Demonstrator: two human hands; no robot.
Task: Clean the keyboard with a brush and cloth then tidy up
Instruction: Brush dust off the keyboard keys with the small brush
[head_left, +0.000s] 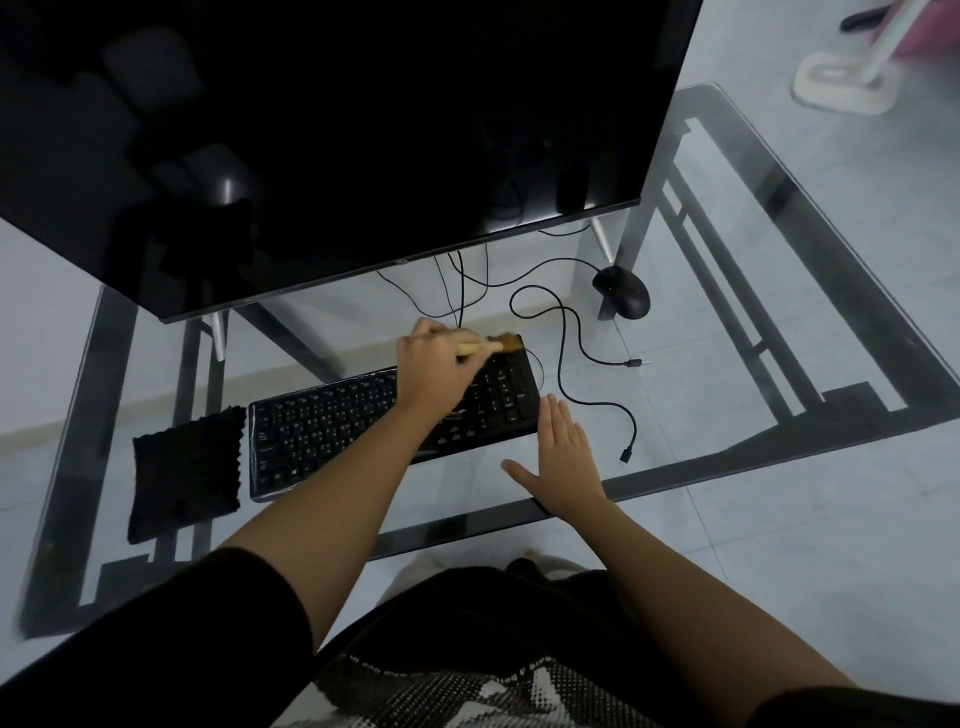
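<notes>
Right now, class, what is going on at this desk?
The keyboard is being brushed. The left hand grips a small brush, its bristles at the keyboard's far right corner. The right hand lies open and flat at the keyboard's right end. The black cloth lies on the glass table, left of the keyboard.

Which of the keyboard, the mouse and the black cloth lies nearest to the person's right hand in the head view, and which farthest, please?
From the right hand, which lies flat:
1. Keyboard, its right end just beside that hand.
2. Mouse, farther back, to the right.
3. Cloth, beyond the keyboard's left end.
</notes>
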